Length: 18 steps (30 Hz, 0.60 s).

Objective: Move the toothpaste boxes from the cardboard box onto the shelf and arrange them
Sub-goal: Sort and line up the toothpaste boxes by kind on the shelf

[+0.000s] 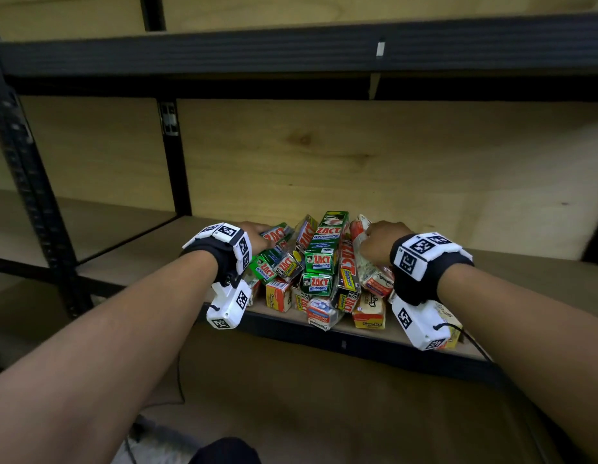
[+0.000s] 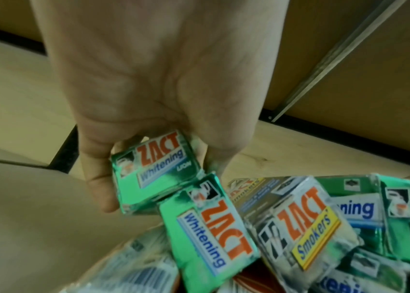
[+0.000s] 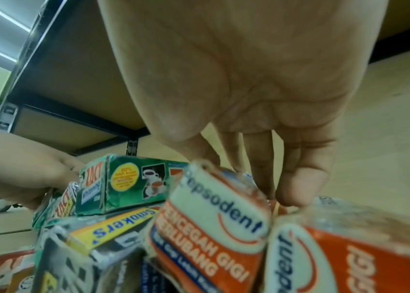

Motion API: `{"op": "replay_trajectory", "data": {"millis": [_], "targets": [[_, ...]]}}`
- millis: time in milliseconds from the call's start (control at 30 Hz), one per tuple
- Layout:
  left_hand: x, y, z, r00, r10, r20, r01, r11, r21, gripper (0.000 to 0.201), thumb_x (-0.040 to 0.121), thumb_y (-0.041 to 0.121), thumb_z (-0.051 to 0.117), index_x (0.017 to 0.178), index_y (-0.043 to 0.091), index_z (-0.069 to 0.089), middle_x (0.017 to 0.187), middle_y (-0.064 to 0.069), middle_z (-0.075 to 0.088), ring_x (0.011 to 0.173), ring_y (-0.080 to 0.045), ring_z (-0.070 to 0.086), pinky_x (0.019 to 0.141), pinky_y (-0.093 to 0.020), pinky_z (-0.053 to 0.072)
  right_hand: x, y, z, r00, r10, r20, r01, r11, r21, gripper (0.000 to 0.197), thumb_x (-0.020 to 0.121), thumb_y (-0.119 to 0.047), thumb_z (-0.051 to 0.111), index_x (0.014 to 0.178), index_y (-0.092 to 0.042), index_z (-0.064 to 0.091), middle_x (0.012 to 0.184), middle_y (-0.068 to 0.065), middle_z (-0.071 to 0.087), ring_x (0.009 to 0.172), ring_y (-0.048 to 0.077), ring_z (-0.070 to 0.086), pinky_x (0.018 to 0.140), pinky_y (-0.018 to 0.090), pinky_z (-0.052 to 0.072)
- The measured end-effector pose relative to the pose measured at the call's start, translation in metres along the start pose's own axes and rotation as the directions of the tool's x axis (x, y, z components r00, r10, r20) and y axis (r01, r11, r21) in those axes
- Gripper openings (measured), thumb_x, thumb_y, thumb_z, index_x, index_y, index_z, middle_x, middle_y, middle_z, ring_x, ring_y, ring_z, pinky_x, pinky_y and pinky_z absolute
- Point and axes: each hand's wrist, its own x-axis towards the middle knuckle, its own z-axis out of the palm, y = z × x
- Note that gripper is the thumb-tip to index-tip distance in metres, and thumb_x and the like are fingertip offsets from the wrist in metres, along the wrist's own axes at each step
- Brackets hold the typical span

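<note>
A jumbled heap of toothpaste boxes (image 1: pixel 319 267) lies on the wooden shelf (image 1: pixel 512 272): green ZACT Whitening, silver ZACT Smokers, red-and-white Pepsodent. My left hand (image 1: pixel 257 237) is at the heap's left side and grips a green ZACT Whitening box (image 2: pixel 154 170) between thumb and fingers. My right hand (image 1: pixel 379 242) is at the heap's right side, fingers curled down over a Pepsodent pack (image 3: pixel 214 222) wrapped in clear plastic, pinching its top. No cardboard box is in view.
A black metal upright (image 1: pixel 175 155) stands behind and left of the heap. The shelf above (image 1: pixel 290 51) overhangs. The plywood back wall (image 1: pixel 391 155) is close behind the boxes. Bare shelf board stretches to the right and to the left (image 1: pixel 130 229).
</note>
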Motion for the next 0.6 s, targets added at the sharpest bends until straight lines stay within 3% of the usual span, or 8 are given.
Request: {"op": "replay_trajectory", "data": {"millis": [67, 200, 367, 500, 567, 600], "targets": [[-0.002, -0.003, 0.003, 1.0, -0.017, -0.024, 0.016, 0.999, -0.051, 0.052, 0.097, 0.036, 0.055, 0.147, 0.031, 0.04, 0.15, -0.003, 0.043, 0.128, -0.025, 0.05, 0.089, -0.022, 0.038, -0.004, 0.003, -0.002, 1.0, -0.001, -0.013, 0.001, 1.0, 0.008, 0.042, 0.096, -0.034, 0.045, 0.13, -0.013, 0.057, 0.128, 0.008, 0.06, 0.103, 0.026, 0.061, 0.078, 0.028, 0.049], [-0.003, -0.009, 0.005, 0.997, -0.065, -0.043, 0.06, 0.993, -0.1, 0.052, 0.097, 0.037, 0.055, 0.146, 0.024, 0.043, 0.145, -0.006, 0.049, 0.124, -0.026, 0.053, 0.095, -0.028, 0.043, -0.01, 0.008, -0.007, 1.0, -0.004, -0.026, 0.005, 1.0, 0.021, 0.038, 0.095, -0.027, 0.049, 0.126, -0.01, 0.062, 0.119, 0.01, 0.067, 0.104, 0.025, 0.065, 0.09, 0.033, 0.056], [-0.003, -0.026, 0.014, 0.994, -0.096, -0.06, 0.093, 0.994, -0.048, 0.05, 0.098, 0.017, 0.053, 0.146, 0.01, 0.042, 0.141, -0.013, 0.052, 0.119, -0.03, 0.057, 0.094, -0.035, 0.049, -0.018, 0.017, -0.014, 0.999, 0.008, -0.041, -0.009, 0.999, -0.036, 0.034, 0.097, -0.021, 0.046, 0.12, -0.006, 0.066, 0.119, 0.012, 0.067, 0.105, 0.027, 0.066, 0.094, 0.037, 0.055], [-0.002, -0.045, 0.019, 0.992, -0.121, -0.031, 0.121, 0.993, -0.017, 0.047, 0.098, 0.018, 0.054, 0.144, 0.011, 0.045, 0.142, -0.01, 0.051, 0.124, -0.027, 0.053, 0.097, -0.031, 0.044, -0.014, 0.031, -0.015, 0.996, 0.089, -0.019, -0.09, 0.993, -0.077, 0.028, 0.097, -0.028, 0.049, 0.11, -0.01, 0.064, 0.116, 0.011, 0.065, 0.1, 0.028, 0.064, 0.085, 0.03, 0.053], [-0.001, -0.052, 0.022, 0.991, -0.13, -0.018, 0.13, 0.991, -0.033, 0.048, 0.098, 0.017, 0.055, 0.144, 0.011, 0.046, 0.143, -0.009, 0.052, 0.125, -0.025, 0.052, 0.094, -0.027, 0.042, -0.009, 0.04, -0.01, 0.991, 0.133, 0.01, -0.132, 0.989, -0.064, 0.034, 0.095, -0.033, 0.052, 0.118, -0.011, 0.062, 0.121, 0.01, 0.064, 0.104, 0.027, 0.064, 0.086, 0.031, 0.052], [0.0, -0.054, 0.024, 0.991, -0.131, -0.024, 0.13, 0.99, -0.06, 0.047, 0.097, 0.016, 0.056, 0.143, 0.011, 0.046, 0.142, -0.009, 0.052, 0.126, -0.025, 0.052, 0.092, -0.026, 0.041, -0.007, 0.043, -0.007, 0.989, 0.142, 0.029, -0.141, 0.989, -0.052, 0.032, 0.094, -0.033, 0.053, 0.116, -0.011, 0.062, 0.118, 0.009, 0.065, 0.099, 0.026, 0.064, 0.081, 0.03, 0.051]]}}
